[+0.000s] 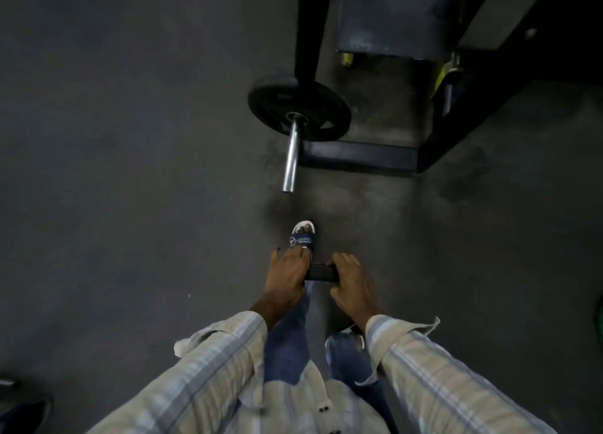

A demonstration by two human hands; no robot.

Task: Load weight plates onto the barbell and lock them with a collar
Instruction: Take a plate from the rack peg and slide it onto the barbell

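A steel barbell sleeve (291,156) points toward me above the dark floor, its bare end free. One black weight plate (298,112) sits on it at the far end. Well short of the sleeve's tip, at waist height, I hold a small black collar (320,273) between both hands. My left hand (284,278) grips its left side and my right hand (350,281) grips its right side. The collar's shape is mostly hidden by my fingers.
A black bench frame (360,157) with a grey pad (401,15) stands behind and to the right of the plate. My sandalled foot (303,234) is on the floor below the sleeve's end. A dark object lies at the bottom left corner (23,410).
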